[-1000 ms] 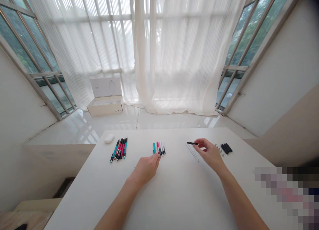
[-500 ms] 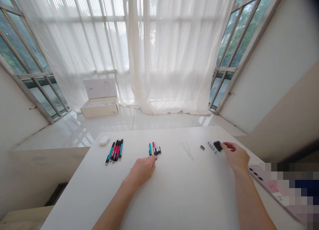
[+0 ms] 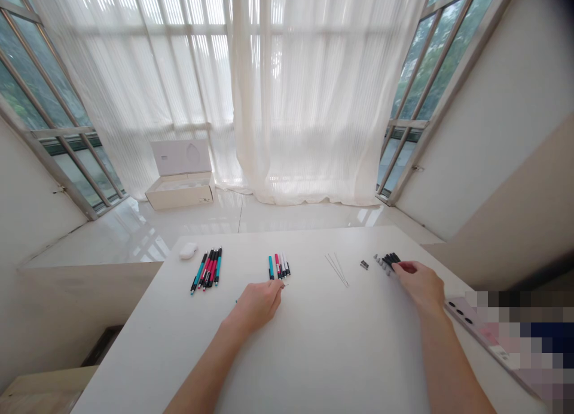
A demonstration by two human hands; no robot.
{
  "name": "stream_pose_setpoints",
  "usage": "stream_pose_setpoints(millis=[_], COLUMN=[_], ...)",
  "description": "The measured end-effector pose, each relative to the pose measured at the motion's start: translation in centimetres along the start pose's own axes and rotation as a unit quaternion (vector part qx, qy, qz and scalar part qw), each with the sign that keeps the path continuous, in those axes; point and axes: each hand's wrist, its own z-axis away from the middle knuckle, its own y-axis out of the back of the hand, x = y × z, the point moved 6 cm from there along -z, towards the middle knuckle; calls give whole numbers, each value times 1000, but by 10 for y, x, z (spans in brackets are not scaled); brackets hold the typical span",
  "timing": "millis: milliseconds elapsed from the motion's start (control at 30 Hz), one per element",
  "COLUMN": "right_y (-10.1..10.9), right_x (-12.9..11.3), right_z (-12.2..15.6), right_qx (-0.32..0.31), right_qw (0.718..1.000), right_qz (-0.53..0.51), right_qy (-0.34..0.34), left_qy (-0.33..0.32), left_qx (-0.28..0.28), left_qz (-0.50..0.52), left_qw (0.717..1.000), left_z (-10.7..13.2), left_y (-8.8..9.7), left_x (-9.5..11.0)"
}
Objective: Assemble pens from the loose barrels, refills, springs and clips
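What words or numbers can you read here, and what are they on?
None can be read.
Box: tiny dark marks at the front's lower right, too small to read.
Lid: faint small marks on its left, too blurred to read.
Phone: pale marks, too blurred to read.
Pens: any print is too small to tell.
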Motion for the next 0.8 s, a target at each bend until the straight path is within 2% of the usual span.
stream_pose_setpoints(millis=[167,267,367,467,533,600,633,733,800], right_y=[3,13,24,24,13,-4,-14,-34,-41], right_x=[-2,-14,-46,-94,-132,-166,-180,-201,-203], right_z=[2,7,19,44,71,104,123,166,181], right_qx=[-11,24,78,78,15,-99,-165,-300,-339], right_qw=[1000,1000,995,979,959,923,897,835,817], right_qz=[12,13,-40,-125,-169,-195,-202,-218,-237], right_qy=[-10,-1,54,143,225,316,358,407,401], left_qy=[-2,1,2,7,12,16,16,14,12], left_qx=[0,2,-4,-2,4,6,7,8,10], left_qz=[-3,-12,-24,-26,-27,-29,-31,-30,-27], left_qw=[1000,1000,1000,1000,1000,999,999,999,1000], left_z=[0,-1,-2,-2,-2,-2,-2,-2,-2], left_y=[-2,-4,-7,-8,-8,-8,-8,-7,-6], left_x=[0,-1,0,1,1,1,1,1,1])
